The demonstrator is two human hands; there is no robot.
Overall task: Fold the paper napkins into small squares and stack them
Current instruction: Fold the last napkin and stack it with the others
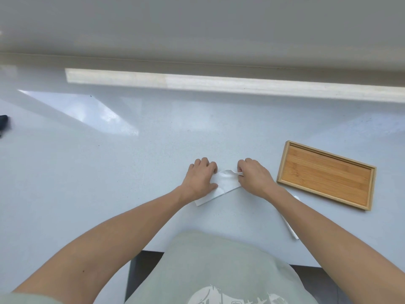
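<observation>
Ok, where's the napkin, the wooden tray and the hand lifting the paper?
napkin (226, 183), head view, its flat white middle.
wooden tray (285, 163), head view, its left rim.
right hand (254, 175), head view, back of the hand.

My left hand (201, 178) covers the left part of the napkin (225, 185), so I cannot tell how far the paper runs beneath my palm. My right hand (254, 178) hides the napkin's right corner, and my curled fingers (241, 170) conceal how the lifted edge is pinched. Nearer to me than the wooden tray (326, 174), my right forearm (328, 233) crosses a second white paper (292, 231); only a thin strip shows. Far left of the napkin, a dark object (4, 123) is cut off by the frame's edge, too little to identify.
</observation>
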